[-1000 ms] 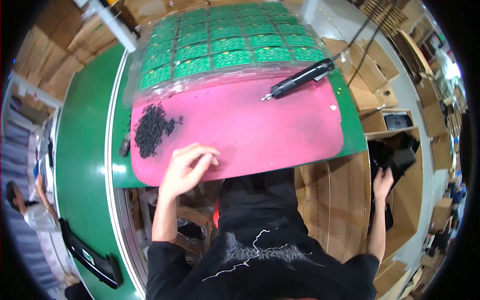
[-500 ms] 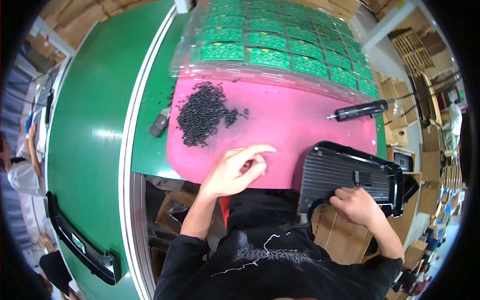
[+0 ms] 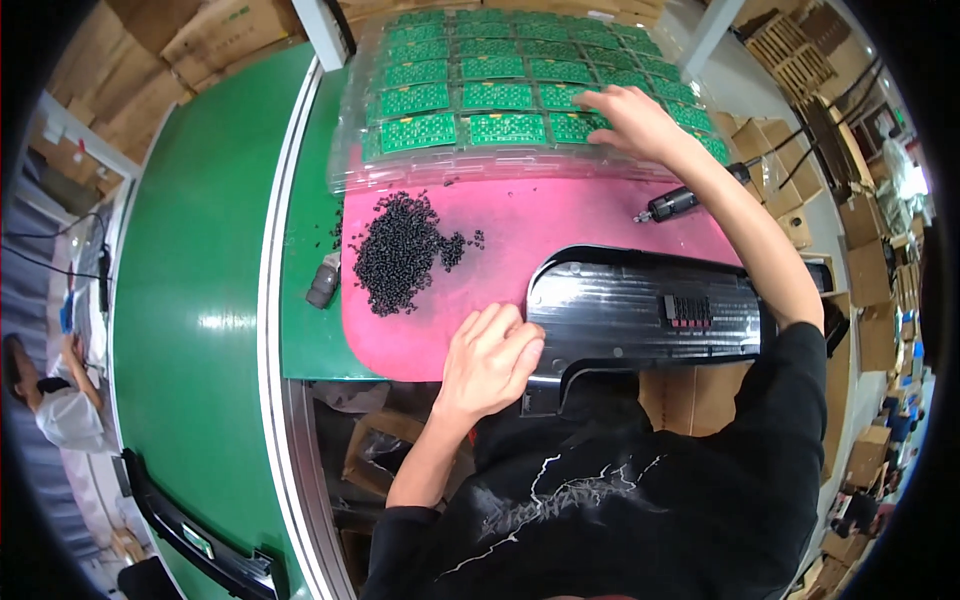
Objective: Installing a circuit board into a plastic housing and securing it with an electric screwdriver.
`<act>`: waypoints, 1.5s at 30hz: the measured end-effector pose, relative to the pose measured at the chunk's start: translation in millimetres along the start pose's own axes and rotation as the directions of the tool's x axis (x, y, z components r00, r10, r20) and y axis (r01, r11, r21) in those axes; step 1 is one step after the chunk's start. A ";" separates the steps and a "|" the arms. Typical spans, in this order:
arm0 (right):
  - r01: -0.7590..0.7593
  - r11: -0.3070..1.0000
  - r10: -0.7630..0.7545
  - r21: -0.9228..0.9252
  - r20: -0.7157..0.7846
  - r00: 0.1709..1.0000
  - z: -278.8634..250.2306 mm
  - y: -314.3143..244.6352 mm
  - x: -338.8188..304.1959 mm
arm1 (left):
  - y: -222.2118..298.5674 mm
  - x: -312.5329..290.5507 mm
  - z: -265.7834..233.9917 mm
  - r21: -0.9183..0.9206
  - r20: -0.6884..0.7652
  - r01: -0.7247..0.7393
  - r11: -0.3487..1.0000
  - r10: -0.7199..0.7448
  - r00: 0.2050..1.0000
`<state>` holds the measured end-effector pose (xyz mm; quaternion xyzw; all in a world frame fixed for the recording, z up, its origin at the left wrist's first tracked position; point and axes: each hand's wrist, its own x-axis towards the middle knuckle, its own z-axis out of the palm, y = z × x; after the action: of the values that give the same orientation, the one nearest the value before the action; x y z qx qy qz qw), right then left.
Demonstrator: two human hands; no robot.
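A black plastic housing [image 3: 620, 305], ribbed inside and with a small slotted grille, lies across the front right of the pink mat [image 3: 500, 275]. My left hand [image 3: 490, 360] is closed at its left end, thumb along the edge; its fingertips are partly hidden. My right hand [image 3: 630, 122] reaches over the clear plastic tray [image 3: 350, 165] at the back. Its fingers are apart above a green circuit board [image 3: 570, 128]; whether they touch it I cannot tell. Several rows of similar boards fill the tray.
A heap of small black screws [image 3: 400, 255] covers the mat's left part. A black electric screwdriver [image 3: 670, 205] lies at the right, partly behind my right forearm. A dark block [image 3: 323, 283] sits left of the mat. Another black housing [image 3: 200, 535] rests on the green bench [image 3: 200, 250].
My right hand has left the housing and moved far forward to the boards. The housing has shifted left and flatter onto the mat. My left hand has closed at its end.
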<state>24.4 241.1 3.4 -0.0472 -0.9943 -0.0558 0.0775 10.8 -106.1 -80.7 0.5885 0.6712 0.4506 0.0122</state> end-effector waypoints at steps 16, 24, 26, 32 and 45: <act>0.041 0.316 0.353 0.948 -0.157 0.922 -78.6 -88.7 -111.1 | 19.1 7.3 -14.4 -0.030 -0.226 -0.029 0.999 0.022 0.974; 0.443 0.124 0.363 0.888 -0.456 0.812 -61.5 -103.0 -194.3 | 88.8 99.1 20.2 -0.362 0.090 0.079 0.929 -0.050 0.995; 0.401 0.104 0.497 0.910 -0.396 0.772 -47.4 -91.9 -213.8 | 92.3 110.9 30.7 -0.344 0.154 0.148 0.927 -0.100 0.983; 0.070 0.151 0.499 0.986 -0.137 0.856 -17.4 -43.5 -271.0 | 76.4 124.1 66.0 -0.370 0.411 0.296 0.880 -0.131 0.902; -0.146 0.677 0.253 0.721 -0.042 0.967 28.7 -13.0 -266.2 | 49.1 122.3 92.5 0.142 0.592 -0.003 0.990 -0.083 0.801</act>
<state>280.6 209.0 -68.6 -0.1178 -0.9190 0.3385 0.1641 62.1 41.6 -42.4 0.6853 0.6747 0.1954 0.1920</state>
